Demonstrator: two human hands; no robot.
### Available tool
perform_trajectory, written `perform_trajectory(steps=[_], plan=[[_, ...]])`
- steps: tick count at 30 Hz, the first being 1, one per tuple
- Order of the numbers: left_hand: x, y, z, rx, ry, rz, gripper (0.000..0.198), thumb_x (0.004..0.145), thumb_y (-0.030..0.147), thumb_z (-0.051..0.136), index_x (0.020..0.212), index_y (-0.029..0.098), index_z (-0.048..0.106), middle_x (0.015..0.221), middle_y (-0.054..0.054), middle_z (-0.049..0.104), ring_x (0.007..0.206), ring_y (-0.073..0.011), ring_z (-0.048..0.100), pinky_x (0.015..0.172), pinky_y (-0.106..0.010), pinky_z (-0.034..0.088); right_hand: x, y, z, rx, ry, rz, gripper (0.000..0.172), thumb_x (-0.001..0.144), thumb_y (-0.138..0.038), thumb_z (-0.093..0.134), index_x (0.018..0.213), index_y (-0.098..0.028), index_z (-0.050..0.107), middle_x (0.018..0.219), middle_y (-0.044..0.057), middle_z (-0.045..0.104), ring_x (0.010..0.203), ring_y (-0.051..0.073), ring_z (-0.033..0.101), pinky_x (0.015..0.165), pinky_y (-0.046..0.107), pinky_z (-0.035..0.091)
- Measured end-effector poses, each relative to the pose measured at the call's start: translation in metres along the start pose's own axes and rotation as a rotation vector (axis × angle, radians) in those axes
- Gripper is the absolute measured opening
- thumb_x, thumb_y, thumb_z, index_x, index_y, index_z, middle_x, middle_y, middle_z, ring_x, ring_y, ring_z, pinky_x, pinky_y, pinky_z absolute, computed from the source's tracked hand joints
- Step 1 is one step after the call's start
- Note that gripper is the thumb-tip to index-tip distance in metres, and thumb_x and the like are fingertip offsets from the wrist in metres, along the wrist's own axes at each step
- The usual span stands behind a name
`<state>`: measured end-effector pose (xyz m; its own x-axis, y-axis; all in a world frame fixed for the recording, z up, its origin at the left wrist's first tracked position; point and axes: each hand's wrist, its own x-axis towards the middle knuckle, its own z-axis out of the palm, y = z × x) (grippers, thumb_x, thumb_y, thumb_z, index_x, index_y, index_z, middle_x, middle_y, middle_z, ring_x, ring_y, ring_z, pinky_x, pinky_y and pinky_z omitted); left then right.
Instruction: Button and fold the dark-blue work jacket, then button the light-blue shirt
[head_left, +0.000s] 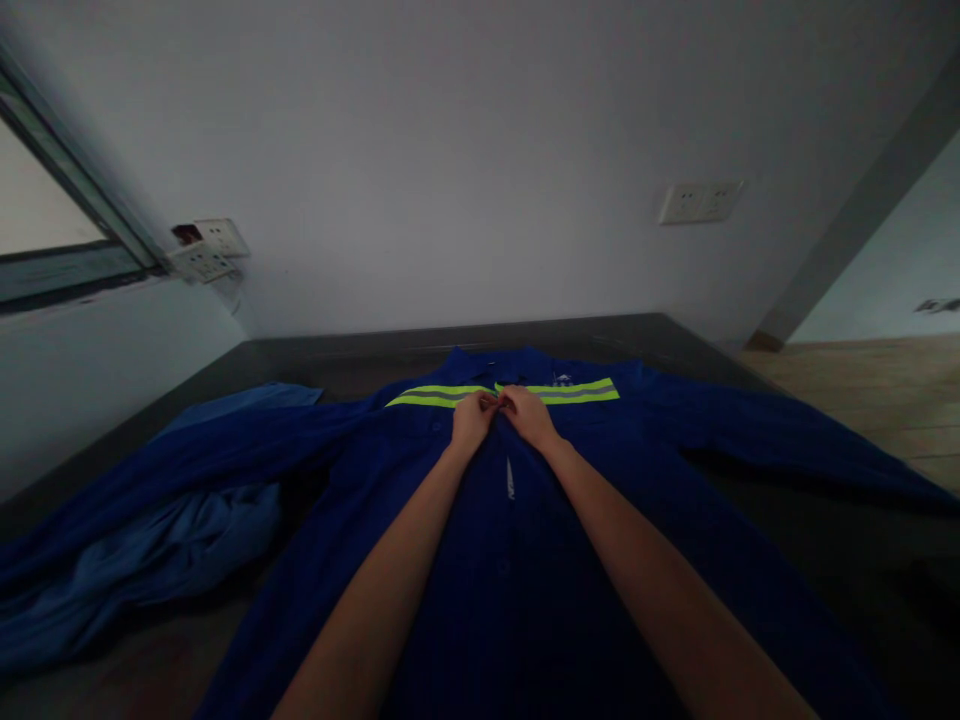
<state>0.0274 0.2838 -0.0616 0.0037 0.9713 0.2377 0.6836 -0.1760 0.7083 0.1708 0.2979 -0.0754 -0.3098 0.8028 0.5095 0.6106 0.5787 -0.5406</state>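
A dark blue work jacket (600, 470) lies spread on the dark table, collar away from me and sleeves stretched out to both sides. A yellow-green reflective band crosses its chest. My left hand (472, 415) and my right hand (526, 412) meet at the front opening, level with the band. Fingers of both are pinched on the jacket's front edges; a button there is too small to make out. Below my hands the front shows a pale narrow gap or mark.
A lighter blue garment (187, 540) lies crumpled under the left sleeve. The dark table (615, 330) reaches the grey wall. Sockets (701, 203) are on the wall at right, and more sockets (221, 237) hang by the window at left. Wooden floor (885, 380) shows at right.
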Motion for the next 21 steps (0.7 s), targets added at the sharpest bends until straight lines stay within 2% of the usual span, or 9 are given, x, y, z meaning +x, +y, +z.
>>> perform_trajectory(steps=[5,14,21], plan=[[0.002,0.0,-0.002,0.01,-0.051,0.021,0.021,0.072,0.005,0.061,0.089,0.016,0.066,0.075,-0.002,0.069,0.07,-0.014,0.064,0.065,-0.022,0.045,0.003,0.003,0.0,0.126,0.027,0.037,0.014,0.071,-0.005,0.054,0.07,-0.019,0.056,0.071,0.001,0.059,0.071,0.017,0.053,0.067,0.027,0.039],[-0.003,0.007,-0.003,0.078,-0.041,0.008,0.023,0.075,0.006,0.056,0.093,0.017,0.065,0.074,-0.002,0.068,0.071,-0.0152,0.063,0.066,-0.023,0.044,0.003,0.007,0.001,0.311,0.089,0.145,0.008,0.067,-0.014,0.06,0.065,-0.019,0.054,0.061,-0.003,0.059,0.058,0.014,0.056,0.058,0.024,0.042],[-0.006,0.016,-0.006,0.141,-0.03,-0.008,0.025,0.076,0.007,0.055,0.095,0.02,0.064,0.081,-0.005,0.069,0.078,-0.0186,0.063,0.073,-0.027,0.045,0.006,0.016,0.001,0.419,0.125,0.225,0.017,0.061,-0.026,0.067,0.057,-0.02,0.052,0.056,-0.002,0.059,0.055,0.014,0.055,0.055,0.024,0.043]])
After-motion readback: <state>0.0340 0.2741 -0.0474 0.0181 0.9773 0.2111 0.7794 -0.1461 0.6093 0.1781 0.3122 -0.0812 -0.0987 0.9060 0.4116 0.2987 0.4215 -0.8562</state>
